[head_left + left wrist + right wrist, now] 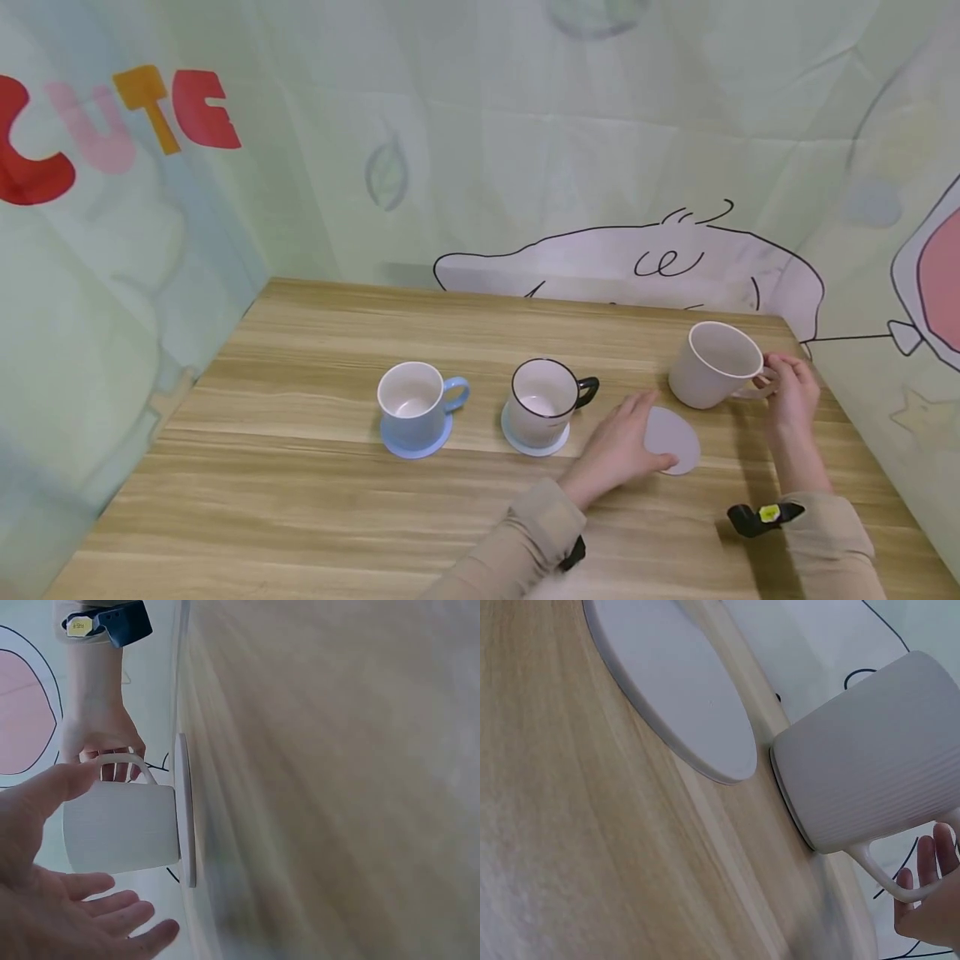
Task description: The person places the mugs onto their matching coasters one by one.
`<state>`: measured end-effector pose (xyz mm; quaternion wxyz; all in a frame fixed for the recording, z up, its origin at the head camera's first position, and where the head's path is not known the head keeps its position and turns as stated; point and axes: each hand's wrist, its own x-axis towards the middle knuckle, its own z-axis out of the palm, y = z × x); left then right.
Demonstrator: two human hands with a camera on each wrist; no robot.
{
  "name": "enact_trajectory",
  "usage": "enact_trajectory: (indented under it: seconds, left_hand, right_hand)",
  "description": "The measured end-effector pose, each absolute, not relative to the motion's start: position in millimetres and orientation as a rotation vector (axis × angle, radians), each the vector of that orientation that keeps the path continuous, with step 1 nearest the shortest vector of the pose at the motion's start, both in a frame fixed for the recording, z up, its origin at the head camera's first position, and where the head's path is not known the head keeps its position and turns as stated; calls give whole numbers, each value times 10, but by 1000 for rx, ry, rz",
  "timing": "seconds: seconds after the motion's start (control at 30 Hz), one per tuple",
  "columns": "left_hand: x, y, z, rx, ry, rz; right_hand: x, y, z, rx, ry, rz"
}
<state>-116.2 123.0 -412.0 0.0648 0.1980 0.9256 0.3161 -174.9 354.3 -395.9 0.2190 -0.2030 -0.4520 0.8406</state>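
My right hand (793,398) grips the handle of a white mug (701,373) at the right of the table. In the right wrist view the ribbed side of this mug (877,750) shows; I cannot tell whether its base touches the wood. A flat, round grey coaster (675,442) lies in front of the mug, a little to its left. My left hand (618,446) hovers at the coaster's left edge, thumb and fingers spread. Nothing sits between those fingers in the left wrist view, where the coaster (184,825) appears edge-on.
A blue-and-white mug (412,408) stands on a blue coaster (416,446) at the left. Nearer the middle, a white mug with a black rim and handle (540,408) stands on a pale blue coaster (534,446). A printed cloth (480,150) hangs behind the wooden table (300,500).
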Motion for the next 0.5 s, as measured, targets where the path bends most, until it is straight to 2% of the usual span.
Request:
enact_trajectory:
  seconds: [0.5]
  left_hand:
    - [-1224,1267,-4131,496,2809,657]
  right_hand:
    - [-1760,3581,-4067,-459,-1339,2409]
